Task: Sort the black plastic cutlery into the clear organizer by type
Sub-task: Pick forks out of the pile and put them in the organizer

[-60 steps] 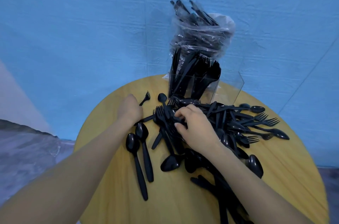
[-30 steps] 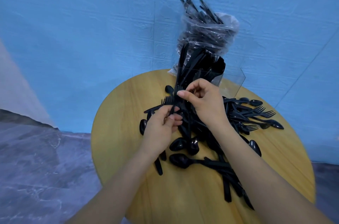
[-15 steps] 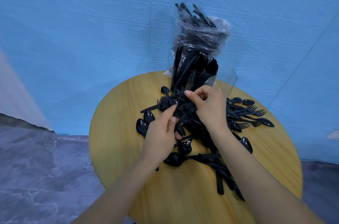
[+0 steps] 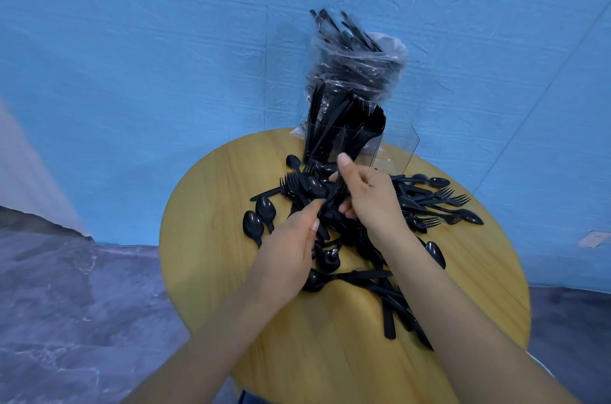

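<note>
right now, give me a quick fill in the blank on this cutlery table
The loose cutlery pile lies on a round ____ table.
The clear organizer stands at the table's ____ edge.
Behind it, cutlery sticks out of a clear plastic ____.
Both hands, left hand and right hand, grip ____ cutlery.

Missing: wooden; far; bag; black

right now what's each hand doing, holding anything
Left hand: fingers curled on black cutlery held over the pile.
Right hand: pinching the same bunch from the other side.
</note>
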Tool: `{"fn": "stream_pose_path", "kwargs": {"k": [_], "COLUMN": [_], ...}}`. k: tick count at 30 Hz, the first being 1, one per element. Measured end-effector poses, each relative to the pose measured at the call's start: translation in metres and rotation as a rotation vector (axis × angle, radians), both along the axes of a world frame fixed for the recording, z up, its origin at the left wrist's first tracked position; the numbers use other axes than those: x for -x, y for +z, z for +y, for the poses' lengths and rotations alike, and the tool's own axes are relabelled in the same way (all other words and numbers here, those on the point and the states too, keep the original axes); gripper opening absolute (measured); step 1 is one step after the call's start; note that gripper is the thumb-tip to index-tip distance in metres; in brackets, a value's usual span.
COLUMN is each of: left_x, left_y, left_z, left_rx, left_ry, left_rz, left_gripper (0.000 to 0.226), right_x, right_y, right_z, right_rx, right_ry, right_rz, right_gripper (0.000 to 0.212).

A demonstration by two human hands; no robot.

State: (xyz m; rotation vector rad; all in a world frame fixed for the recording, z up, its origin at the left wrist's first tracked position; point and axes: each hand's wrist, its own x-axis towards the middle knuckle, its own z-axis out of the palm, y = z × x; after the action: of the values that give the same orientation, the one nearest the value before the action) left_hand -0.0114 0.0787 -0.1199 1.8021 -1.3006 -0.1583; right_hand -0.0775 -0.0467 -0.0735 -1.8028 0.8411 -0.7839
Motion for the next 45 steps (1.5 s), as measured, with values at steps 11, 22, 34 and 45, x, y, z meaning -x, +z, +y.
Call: {"fn": "stream_pose_path", "kwargs": {"k": [11,22,34,45], "left_x": [-0.018,-0.064,-0.064,-0.064], "left_y": [0.000,-0.024,-0.029,-0.029], "left_z": [-0.001,0.011,0.006,0.007], "left_rx": [0.045,0.262,0.223,0.207], "left_ry": [0.012,0.349,0.347,0.372], "left_rz": [0.567,0.546,0.498,0.468], "left_gripper": [0.033,0.027,0.029,0.034], "right_x": [-0.014,-0.044,-0.057,-0.047], "right_y": [-0.016,-0.045,-0.041,-0.031], "right_z": [0.013,0.008,0.000,-0.004], "right_rx": [0.114,0.438,0.333,0.115], "right_ry": [0.094,0.076,0.075,0.062], "right_rz": [0.048,0.443,0.610,0.184], "right_gripper": [0.016,0.029,0.034,0.012]}}
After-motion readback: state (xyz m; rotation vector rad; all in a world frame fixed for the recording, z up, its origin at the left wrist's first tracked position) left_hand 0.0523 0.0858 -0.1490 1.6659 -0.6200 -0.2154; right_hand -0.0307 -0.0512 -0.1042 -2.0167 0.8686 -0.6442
